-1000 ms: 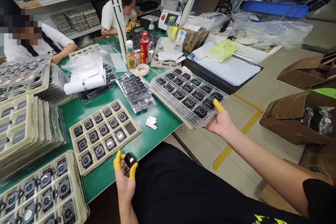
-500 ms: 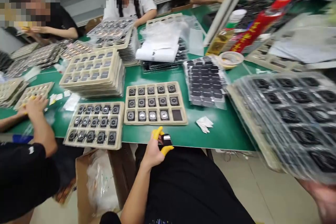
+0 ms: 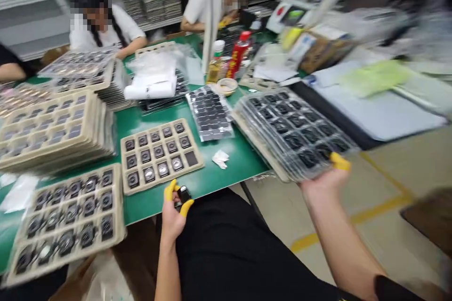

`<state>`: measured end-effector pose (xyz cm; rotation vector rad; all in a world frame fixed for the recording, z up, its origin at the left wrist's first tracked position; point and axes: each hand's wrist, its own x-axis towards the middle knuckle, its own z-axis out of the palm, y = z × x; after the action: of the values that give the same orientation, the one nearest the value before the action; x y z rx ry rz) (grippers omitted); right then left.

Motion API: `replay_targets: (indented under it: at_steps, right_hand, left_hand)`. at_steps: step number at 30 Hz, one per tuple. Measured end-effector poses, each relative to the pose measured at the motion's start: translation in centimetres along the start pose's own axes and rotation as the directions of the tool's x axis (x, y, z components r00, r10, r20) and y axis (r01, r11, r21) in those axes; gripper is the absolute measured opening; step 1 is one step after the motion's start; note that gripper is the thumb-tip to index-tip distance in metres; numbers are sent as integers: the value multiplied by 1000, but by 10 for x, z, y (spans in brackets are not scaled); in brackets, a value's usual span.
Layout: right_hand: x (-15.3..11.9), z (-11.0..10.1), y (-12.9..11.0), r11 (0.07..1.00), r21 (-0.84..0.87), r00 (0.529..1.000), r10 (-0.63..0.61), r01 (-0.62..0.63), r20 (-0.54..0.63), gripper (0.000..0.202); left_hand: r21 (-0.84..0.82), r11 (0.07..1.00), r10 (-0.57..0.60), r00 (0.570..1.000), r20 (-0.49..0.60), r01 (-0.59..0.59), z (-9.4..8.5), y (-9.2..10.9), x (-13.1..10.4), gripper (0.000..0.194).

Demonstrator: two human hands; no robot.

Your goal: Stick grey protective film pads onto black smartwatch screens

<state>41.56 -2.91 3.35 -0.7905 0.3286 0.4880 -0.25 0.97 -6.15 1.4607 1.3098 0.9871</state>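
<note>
In my left hand (image 3: pixel 172 216), yellow covers on thumb and finger, I pinch a small black smartwatch case (image 3: pixel 184 194) just off the table's front edge. Beyond it lies a beige tray (image 3: pixel 141 187) of similar watch cases; its front right pocket shows only a flat dark square. My right hand (image 3: pixel 326 179), also with a yellow fingertip cover, grips the near right edge of a stack of clear plastic trays (image 3: pixel 282 141) filled with dark square parts. That stack overhangs the right end of the green table (image 3: pixel 236 162). Its underside is hidden.
Another tray of watch cases (image 3: pixel 122 225) overhangs the front edge at left, before a tall tray stack (image 3: pixel 102 127). A sheet of black squares (image 3: pixel 210 115), crumpled tissue (image 3: pixel 221 159), tape roll (image 3: pixel 227 85) and red bottle (image 3: pixel 240 54) lie beyond. Co-workers sit opposite.
The view has turned right. The clear tray stack looks smaller and farther from me, and my right hand on it shows fully. My left hand still pinches the smartwatch case.
</note>
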Motion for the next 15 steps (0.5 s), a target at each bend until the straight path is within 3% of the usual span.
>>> replay_targets:
  at_steps: [8, 15]
  right_hand:
    - [24, -4, -22, 990, 89, 991, -118, 113, 56, 27]
    - [22, -2, -84, 943, 140, 944, -317, 303, 94, 24]
  left_hand:
    - [-5, 999, -51, 999, -1, 51, -3, -6, 6, 89]
    - [3, 991, -135, 991, 0, 135, -8, -5, 8, 96]
